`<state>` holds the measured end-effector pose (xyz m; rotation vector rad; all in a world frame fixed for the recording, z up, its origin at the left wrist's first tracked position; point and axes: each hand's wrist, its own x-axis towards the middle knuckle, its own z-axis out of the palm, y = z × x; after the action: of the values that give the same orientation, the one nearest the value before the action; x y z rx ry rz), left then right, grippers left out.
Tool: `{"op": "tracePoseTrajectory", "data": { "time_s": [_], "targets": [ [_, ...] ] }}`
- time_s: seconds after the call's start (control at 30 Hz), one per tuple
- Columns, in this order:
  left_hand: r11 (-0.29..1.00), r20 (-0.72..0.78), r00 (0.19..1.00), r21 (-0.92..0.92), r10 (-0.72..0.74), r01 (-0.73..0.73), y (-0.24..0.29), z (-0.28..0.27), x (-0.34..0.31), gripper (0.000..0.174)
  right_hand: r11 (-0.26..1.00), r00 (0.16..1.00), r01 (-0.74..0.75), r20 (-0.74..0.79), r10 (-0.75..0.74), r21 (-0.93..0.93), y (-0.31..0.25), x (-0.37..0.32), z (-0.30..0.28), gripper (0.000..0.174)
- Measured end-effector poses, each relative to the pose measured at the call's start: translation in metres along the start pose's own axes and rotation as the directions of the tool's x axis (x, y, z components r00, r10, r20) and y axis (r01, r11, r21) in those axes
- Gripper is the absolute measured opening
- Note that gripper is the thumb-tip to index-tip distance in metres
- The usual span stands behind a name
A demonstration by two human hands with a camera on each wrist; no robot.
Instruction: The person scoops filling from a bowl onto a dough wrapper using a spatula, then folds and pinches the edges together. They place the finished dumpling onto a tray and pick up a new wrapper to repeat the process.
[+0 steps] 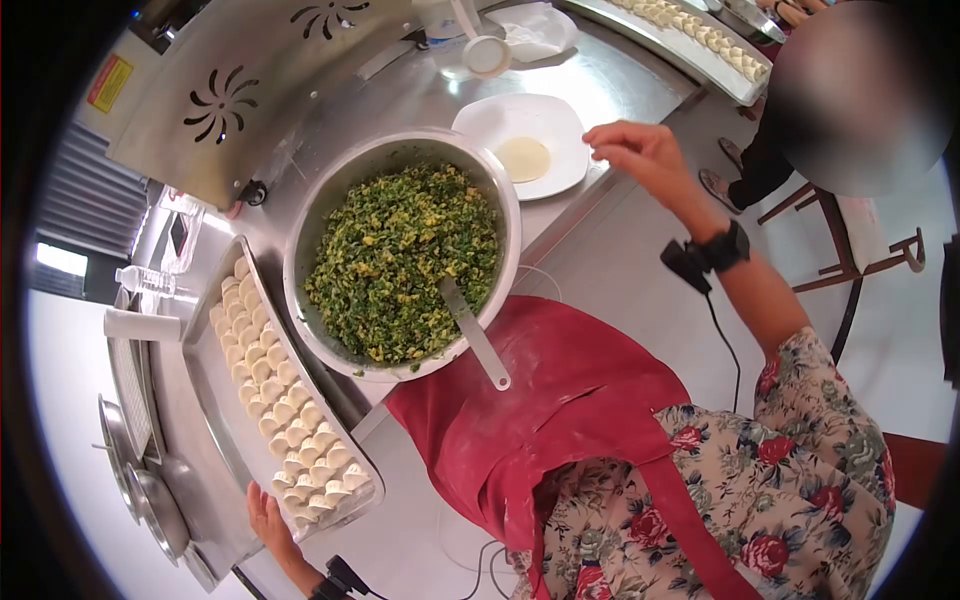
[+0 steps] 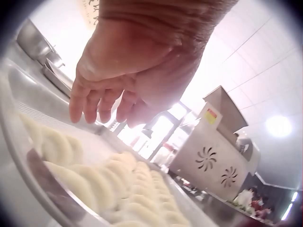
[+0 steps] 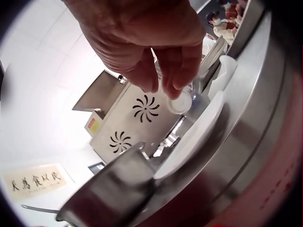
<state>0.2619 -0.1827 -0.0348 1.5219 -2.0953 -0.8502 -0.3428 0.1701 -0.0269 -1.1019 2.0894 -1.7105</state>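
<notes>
The left hand (image 1: 272, 524) is over the near end of a metal tray (image 1: 215, 410) with rows of folded dumplings (image 1: 285, 400); in the left wrist view its fingers hang relaxed above them, holding nothing. The right hand (image 1: 645, 160) is in the air just right of a white square plate (image 1: 560, 120), fingers slightly bent, thumb and fingertips apart, nothing visible between them. One round wrapper (image 1: 524, 159) lies on that plate. Between the hands stands a big metal bowl (image 1: 508, 235) of chopped green and yellow filling (image 1: 405, 260), with a flat metal spatula (image 1: 478, 340) leaning on its rim.
A white cup-like object (image 1: 486, 56) and a plastic bag (image 1: 540, 32) are behind the plate. Another dumpling tray (image 1: 750, 92) is at the back right, near a person and a wooden stool (image 1: 835, 235). Metal pans (image 1: 158, 510), a white roll (image 1: 143, 325) and a bottle (image 1: 145, 280) are at left.
</notes>
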Motion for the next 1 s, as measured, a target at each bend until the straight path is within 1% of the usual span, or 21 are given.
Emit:
{"op": "tracePoseTrajectory", "data": {
  "time_s": [0.03,0.07,0.13,0.17,0.23,0.27,0.33,0.43,0.5,0.63,0.67,0.73,0.83,0.9,0.93,1.0],
  "targets": [
    [0.995,-0.023,0.999,-0.092,-0.038,0.036,0.021,0.004,-0.01,0.041,0.997,1.0,0.009,-0.024,-0.011,-0.081,0.012,0.011,-0.008,0.01],
    [0.98,-0.049,0.999,-0.2,-0.012,0.002,0.049,0.011,-0.021,0.038,0.995,0.999,0.044,0.009,-0.044,-0.087,0.02,0.02,-0.01,0.01],
    [0.95,-0.024,1.0,-0.312,0.016,-0.023,0.101,0.023,-0.039,0.037,0.99,0.992,0.109,0.079,-0.102,-0.092,0.033,0.036,-0.005,0.01],
    [0.93,-0.013,0.999,-0.365,0.03,-0.033,0.123,0.03,-0.047,0.036,0.972,0.986,0.147,0.103,-0.129,-0.185,0.037,0.044,0.001,0.011],
    [0.912,0.048,0.993,-0.404,0.106,-0.077,0.155,0.044,-0.061,0.034,0.908,0.972,0.221,0.156,-0.176,-0.357,0.043,0.06,0.019,0.014],
    [0.9,0.077,0.987,-0.425,0.144,-0.099,0.169,0.051,-0.068,0.033,0.856,0.975,0.209,0.173,-0.143,-0.473,0.049,0.069,0.024,0.014],
    [0.894,0.113,0.968,-0.42,0.224,-0.157,0.191,0.066,-0.08,0.032,0.707,0.978,0.189,0.195,-0.074,-0.681,0.052,0.084,0.034,0.015],
    [0.873,0.187,0.928,-0.439,0.322,-0.214,0.214,0.082,-0.096,0.029,0.592,0.984,0.108,0.172,0.053,-0.799,0.038,0.086,0.041,0.013],
    [0.847,0.221,0.902,-0.478,0.37,-0.231,0.222,0.092,-0.103,0.029,0.588,0.982,0.109,0.179,0.062,-0.802,0.041,0.091,0.044,0.012],
    [0.815,0.257,0.891,-0.55,0.374,-0.184,0.235,0.109,-0.108,0.03,0.624,0.973,0.083,0.199,0.119,-0.777,0.051,0.102,0.046,0.009],
    [0.797,0.242,0.883,-0.566,0.402,-0.208,0.237,0.115,-0.108,0.027,0.629,0.973,0.094,0.204,0.105,-0.772,0.053,0.103,0.046,0.009],
    [0.782,0.242,0.878,-0.589,0.413,-0.205,0.243,0.122,-0.11,0.027,0.638,0.974,0.122,0.217,0.072,-0.76,0.056,0.103,0.047,0.009],
    [0.759,0.252,0.872,-0.624,0.42,-0.185,0.25,0.13,-0.109,0.028,0.764,0.959,0.241,0.27,-0.09,-0.598,0.058,0.103,0.034,0.01],
    [0.737,0.263,0.868,-0.657,0.42,-0.157,0.253,0.136,-0.107,0.029,0.902,0.981,0.104,0.194,-0.024,-0.419,0.055,0.098,0.025,0.01],
    [0.723,0.272,0.865,-0.676,0.422,-0.141,0.254,0.139,-0.107,0.03,0.948,0.987,0.035,0.158,0.016,-0.316,0.048,0.094,0.022,0.01],
    [0.699,0.289,0.857,-0.707,0.425,-0.108,0.258,0.144,-0.104,0.031,0.978,0.993,-0.032,0.107,0.055,-0.207,0.029,0.082,0.019,0.005]
  ]
}}
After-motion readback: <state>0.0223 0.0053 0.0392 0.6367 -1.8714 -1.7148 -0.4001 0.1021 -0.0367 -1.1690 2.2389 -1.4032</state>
